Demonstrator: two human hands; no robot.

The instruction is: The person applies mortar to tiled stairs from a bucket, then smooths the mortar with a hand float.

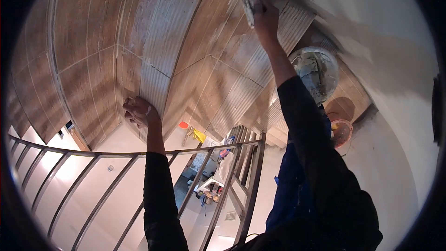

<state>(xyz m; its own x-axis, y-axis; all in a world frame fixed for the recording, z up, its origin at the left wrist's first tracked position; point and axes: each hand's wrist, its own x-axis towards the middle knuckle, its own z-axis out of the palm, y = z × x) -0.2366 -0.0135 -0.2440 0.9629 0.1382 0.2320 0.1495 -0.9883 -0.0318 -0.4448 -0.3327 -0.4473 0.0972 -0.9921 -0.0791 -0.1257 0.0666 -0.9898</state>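
My right hand is closed around the handle of a grout float. The float is held nearly edge-on against an upper stair, and its face is caked with pale paste. Lower and to the left, my left hand bends its fingers over the outer end of a ribbed stair tread; pale smears mark its back. Wood-look tiles cover the stairs, with light lines along their joints. A bucket of grey-white paste stands beside my right forearm, with a tool partly sunk in the paste.
A metal railing curves below my left arm, with a drop behind its bars. An orange-red bucket stands lower on the stairs by the white wall. Far below, a yellow cloth-like thing and assorted items show through the bars.
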